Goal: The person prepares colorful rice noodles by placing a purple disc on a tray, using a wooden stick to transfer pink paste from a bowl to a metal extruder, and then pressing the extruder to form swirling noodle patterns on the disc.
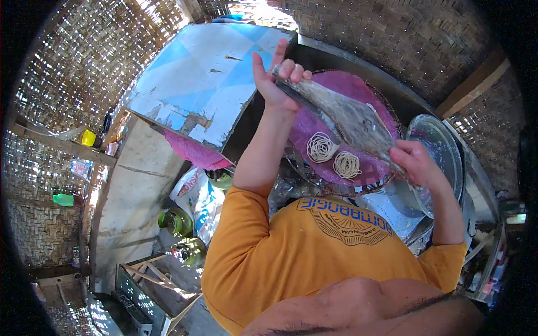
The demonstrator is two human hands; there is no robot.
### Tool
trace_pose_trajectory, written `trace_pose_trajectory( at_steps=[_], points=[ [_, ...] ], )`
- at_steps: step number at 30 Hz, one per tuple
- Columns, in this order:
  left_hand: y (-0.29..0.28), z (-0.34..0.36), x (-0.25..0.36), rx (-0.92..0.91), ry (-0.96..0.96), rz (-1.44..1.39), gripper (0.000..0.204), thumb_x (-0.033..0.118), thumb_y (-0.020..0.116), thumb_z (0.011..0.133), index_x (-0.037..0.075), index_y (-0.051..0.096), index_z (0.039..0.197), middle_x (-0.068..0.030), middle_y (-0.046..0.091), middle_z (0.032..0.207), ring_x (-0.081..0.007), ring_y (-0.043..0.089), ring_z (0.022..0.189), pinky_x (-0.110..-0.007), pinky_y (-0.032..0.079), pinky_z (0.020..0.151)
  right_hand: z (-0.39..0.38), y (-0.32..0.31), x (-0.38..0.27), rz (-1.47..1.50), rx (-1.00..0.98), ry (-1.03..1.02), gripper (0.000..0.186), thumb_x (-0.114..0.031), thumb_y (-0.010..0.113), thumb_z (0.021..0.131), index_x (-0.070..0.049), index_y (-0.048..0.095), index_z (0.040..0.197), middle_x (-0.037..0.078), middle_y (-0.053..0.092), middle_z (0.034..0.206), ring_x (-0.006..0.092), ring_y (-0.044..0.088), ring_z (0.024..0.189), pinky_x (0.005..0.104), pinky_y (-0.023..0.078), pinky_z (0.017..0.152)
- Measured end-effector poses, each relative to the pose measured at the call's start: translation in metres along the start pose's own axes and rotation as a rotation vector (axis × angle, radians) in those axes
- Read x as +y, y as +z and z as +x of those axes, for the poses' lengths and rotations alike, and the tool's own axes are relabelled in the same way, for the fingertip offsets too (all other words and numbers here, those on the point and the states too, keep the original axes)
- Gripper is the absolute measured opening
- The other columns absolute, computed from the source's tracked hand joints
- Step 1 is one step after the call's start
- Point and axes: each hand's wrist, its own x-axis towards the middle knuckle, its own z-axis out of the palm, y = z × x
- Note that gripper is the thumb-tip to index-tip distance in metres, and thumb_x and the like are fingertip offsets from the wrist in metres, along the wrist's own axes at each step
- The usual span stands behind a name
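Note:
A long, greyish, weathered slab point(356, 115), perhaps wood, slants across in front of me, held up between both hands. My left hand point(280, 84) grips its upper left end, some fingers curled over it and others stretched out. At the lower right end, my right hand point(414, 161) is closed around it. Beneath the slab lies a round tray covered in pink-purple sheet point(305, 126). Two coils of pale noodle-like strands rest on it: a left coil point(321, 148) and a right coil point(347, 166). The slab hides part of the tray.
Left of the tray stands a table with a worn blue-and-white top point(196, 73). A large metal basin point(437, 131) sits at the right. Green gas cylinders point(177, 222) and a white sack point(196, 193) stand low on the left. Woven bamboo walls point(392, 33) enclose the space.

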Motion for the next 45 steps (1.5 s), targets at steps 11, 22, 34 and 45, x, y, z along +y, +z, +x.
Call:
trace_pose_trajectory(
  at_steps=[11, 22, 34, 45],
  points=[
    [0.01, -0.015, 0.02, 0.01, 0.005, 0.068, 0.052, 0.053, 0.04, 0.079, 0.011, 0.054, 0.106, 0.0064, 0.04, 0.046, -0.0091, 0.038, 0.043, -0.028, 0.037, 0.055, 0.008, 0.019, 0.008, 0.099, -0.108, -0.08, 0.035, -0.026, 0.05, 0.085, -0.001, 0.053, 0.109, 0.001, 0.058, 0.087, 0.0061, 0.048, 0.078, 0.023, 0.042, 0.067],
    [-0.07, -0.036, -0.016, 0.068, -0.717, 0.575, 0.066, 0.054, 0.026, 0.084, 0.002, 0.04, 0.121, -0.01, 0.045, 0.12, -0.0204, 0.043, 0.107, -0.036, 0.035, 0.089, -0.009, 0.016, 0.044, 0.284, -0.102, -0.03, 0.03, -0.033, 0.052, 0.082, -0.003, 0.054, 0.086, -0.001, 0.051, 0.062, 0.0058, 0.047, 0.05, 0.021, 0.038, 0.042],
    [-0.09, -0.079, -0.046, 0.046, -0.96, 1.269, 0.048, 0.038, 0.03, 0.088, 0.006, 0.039, 0.123, -0.0118, 0.039, 0.126, -0.0249, 0.034, 0.116, -0.034, 0.024, 0.097, 0.007, 0.018, 0.057, 0.327, -0.003, -0.094, 0.027, -0.029, 0.051, 0.084, -0.002, 0.053, 0.083, 0.0, 0.052, 0.061, 0.0056, 0.047, 0.049, 0.0214, 0.038, 0.042],
    [-0.09, -0.03, -0.027, 0.221, -0.208, 1.23, 0.07, 0.06, 0.021, 0.082, 0.007, 0.03, 0.128, -0.0149, 0.034, 0.127, -0.0322, 0.032, 0.116, -0.048, 0.021, 0.096, 0.025, 0.014, 0.058, 0.363, 0.002, -0.12, 0.035, -0.036, 0.042, 0.087, -0.003, 0.052, 0.083, 0.003, 0.055, 0.061, 0.0088, 0.05, 0.045, 0.0218, 0.041, 0.04]
  ],
)
